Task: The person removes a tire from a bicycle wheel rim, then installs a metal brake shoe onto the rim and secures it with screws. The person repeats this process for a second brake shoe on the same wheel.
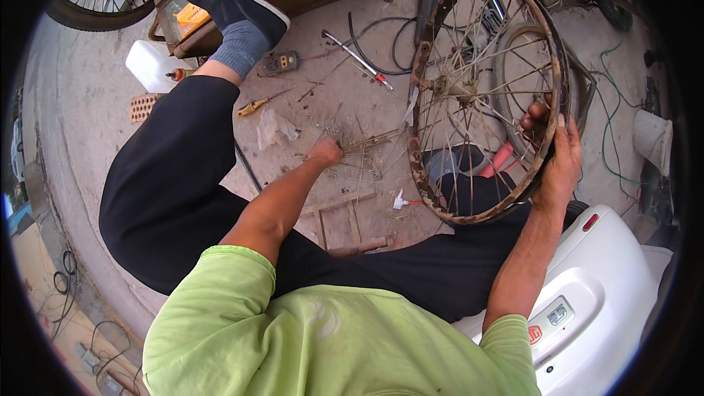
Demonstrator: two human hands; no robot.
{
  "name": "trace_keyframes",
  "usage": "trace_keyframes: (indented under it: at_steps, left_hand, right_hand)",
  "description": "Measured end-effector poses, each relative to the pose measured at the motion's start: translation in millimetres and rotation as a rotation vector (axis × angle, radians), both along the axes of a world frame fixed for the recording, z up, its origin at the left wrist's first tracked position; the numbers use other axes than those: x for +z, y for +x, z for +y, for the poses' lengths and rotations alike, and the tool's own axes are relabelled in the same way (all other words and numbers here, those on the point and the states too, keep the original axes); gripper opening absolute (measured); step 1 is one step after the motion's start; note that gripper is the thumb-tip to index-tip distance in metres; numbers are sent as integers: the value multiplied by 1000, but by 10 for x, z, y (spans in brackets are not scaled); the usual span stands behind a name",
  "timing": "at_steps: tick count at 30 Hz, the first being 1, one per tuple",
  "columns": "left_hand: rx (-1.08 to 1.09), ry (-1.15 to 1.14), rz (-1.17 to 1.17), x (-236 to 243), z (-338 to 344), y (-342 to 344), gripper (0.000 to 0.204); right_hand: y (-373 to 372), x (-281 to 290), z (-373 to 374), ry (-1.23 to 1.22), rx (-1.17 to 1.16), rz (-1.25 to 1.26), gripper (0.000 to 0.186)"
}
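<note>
A rusty spoked wheel rim (pixel 423 66) stands tilted at the right, with its hub (pixel 460 91) and many spokes in place. My right hand (pixel 561 165) grips the rim's right edge, thumb along the outside and fingertips showing through the inside. Down on the ground, my left hand (pixel 325 152) is closed around the ends of some thin, rusty loose spokes (pixel 370 141), which stick out to its right. More loose spokes lie scattered about that hand. The rim's lower edge is close to my right leg.
Around the ground lie a yellow-handled screwdriver (pixel 253 108), a multimeter (pixel 281 63), a clear plastic bag (pixel 275 129) and an angle grinder (pixel 427 0). A white jug (pixel 149 66) stands left. Another wheel (pixel 506 66) is behind the rim. A white case (pixel 598 286) sits beside me.
</note>
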State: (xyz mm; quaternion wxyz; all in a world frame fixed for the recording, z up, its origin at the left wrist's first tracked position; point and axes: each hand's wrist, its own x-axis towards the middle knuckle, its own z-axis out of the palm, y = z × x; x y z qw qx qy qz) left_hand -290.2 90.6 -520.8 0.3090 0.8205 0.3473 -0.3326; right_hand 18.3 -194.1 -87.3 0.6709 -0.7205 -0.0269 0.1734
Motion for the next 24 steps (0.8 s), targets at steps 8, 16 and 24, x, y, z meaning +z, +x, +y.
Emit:
trace_keyframes:
  at_steps: [8, 16, 24]
  left_hand:
    - [-44, -211, 261, 666, -742, 52, 56]
    - [-10, -193, 246, 408, -1036, -114, 44]
    - [342, -872, 295, 346, -874, -148, 22]
  right_hand:
    - [48, 36, -7, -22, 3, -17, 41]
    - [118, 63, -32, -13, 27, -21, 45]
    - [140, 120, 81, 35, -3, 25, 39]
